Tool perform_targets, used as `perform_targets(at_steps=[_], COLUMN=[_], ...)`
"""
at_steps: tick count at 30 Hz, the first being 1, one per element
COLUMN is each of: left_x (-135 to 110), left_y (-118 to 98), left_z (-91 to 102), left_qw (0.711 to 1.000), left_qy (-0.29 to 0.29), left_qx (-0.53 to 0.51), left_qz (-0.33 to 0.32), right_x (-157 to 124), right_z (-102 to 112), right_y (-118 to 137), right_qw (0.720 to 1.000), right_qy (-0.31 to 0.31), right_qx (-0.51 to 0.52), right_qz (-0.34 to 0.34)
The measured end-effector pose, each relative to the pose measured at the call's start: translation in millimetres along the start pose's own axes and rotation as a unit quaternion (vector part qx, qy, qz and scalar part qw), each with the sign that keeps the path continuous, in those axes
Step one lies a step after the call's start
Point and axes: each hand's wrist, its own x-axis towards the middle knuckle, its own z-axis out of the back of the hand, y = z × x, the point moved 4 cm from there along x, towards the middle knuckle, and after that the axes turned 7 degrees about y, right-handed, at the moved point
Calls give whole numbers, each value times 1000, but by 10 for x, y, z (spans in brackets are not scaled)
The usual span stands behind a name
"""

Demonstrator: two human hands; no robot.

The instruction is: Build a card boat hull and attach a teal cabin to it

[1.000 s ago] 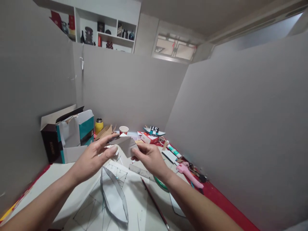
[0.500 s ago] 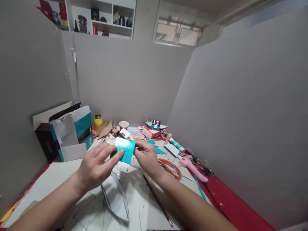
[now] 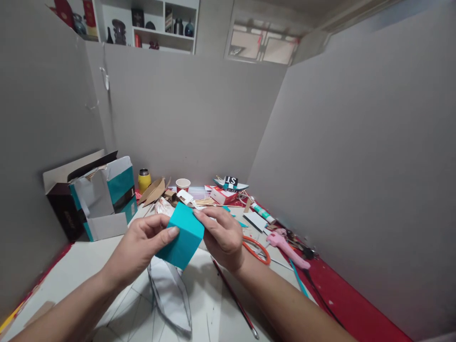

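Note:
A teal piece of card (image 3: 183,242) with a crease across it is held up above the table between my two hands. My left hand (image 3: 142,244) pinches its left edge, thumb lying on the front face. At the upper right edge, my right hand (image 3: 224,235) grips it between thumb and fingers. Below the card lies a white boat-shaped paper piece (image 3: 171,294) with dark edges, on a sheet of drawn lines (image 3: 131,308). A dark red pencil (image 3: 235,299) rests beneath my right forearm. Orange-handled scissors (image 3: 257,251) lie just right of my right wrist, partly hidden.
A cut-open teal and white box (image 3: 107,228) stands at the left. Along the back are a yellow bottle (image 3: 144,181), a paper cup (image 3: 183,185) and a small model boat (image 3: 231,183). On the right lie a pink glue gun (image 3: 288,251) and a glue tube (image 3: 262,213).
The teal card has turned and tilted, showing a crease and a larger face below it. Both hands have shifted their hold, and the right has moved slightly right.

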Motion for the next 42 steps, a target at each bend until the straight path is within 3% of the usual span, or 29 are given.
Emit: perform_targets(at_steps=[2, 5, 8, 11, 13, 18, 20, 25, 27, 29, 31, 34, 38, 42], left_x=[3, 14, 40, 66, 79, 99, 95, 56, 51, 59, 79, 138, 206, 236], left_y=[11, -5, -26, -10, 19, 52, 54, 20, -5, -22, -22, 38, 242, 431], left_z=[-18, 40, 121, 136, 117, 96, 96, 88, 90, 107, 159, 341, 521, 557], left_qw=[999, 997, 996, 998, 998, 997, 998, 998, 998, 994, 984, 972, 950, 932], left_qy=[-6, -39, -45, -13, 8, 19, 21, 6, 26, 80, 149, 191, 254, 293], left_qx=[12, 35, 49, 42, 42, 52, 41, 65, 65, 63, 76, 106, 133, 147], left_qz=[-31, -55, -54, -47, -44, -49, -32, -5, 5, 29, 60, 88, 127, 156], right_x=[-1, 18, 60, 78, 69, 28, 33, 5, -7, -4, -8, -75, -219, -358], right_z=[-24, -106, -117, -61, -60, -110, -110, -109, -117, -123, -161, -277, -417, -519], right_y=[9, 7, 6, 5, 12, 28, 54, 60, 39, 21, 4, 57, 196, 263], right_qw=[996, 973, 973, 990, 988, 943, 952, 991, 992, 989, 970, 911, 870, 830], right_qy=[-7, 31, 56, 43, 54, 72, 81, 95, 104, 118, 162, 264, 362, 446], right_qx=[64, 165, 152, 77, 97, 223, 202, 66, 40, 39, 88, 167, 163, 154], right_qz=[-66, -162, -162, -112, -109, -235, -213, -69, -54, -81, -161, -270, -294, -298])
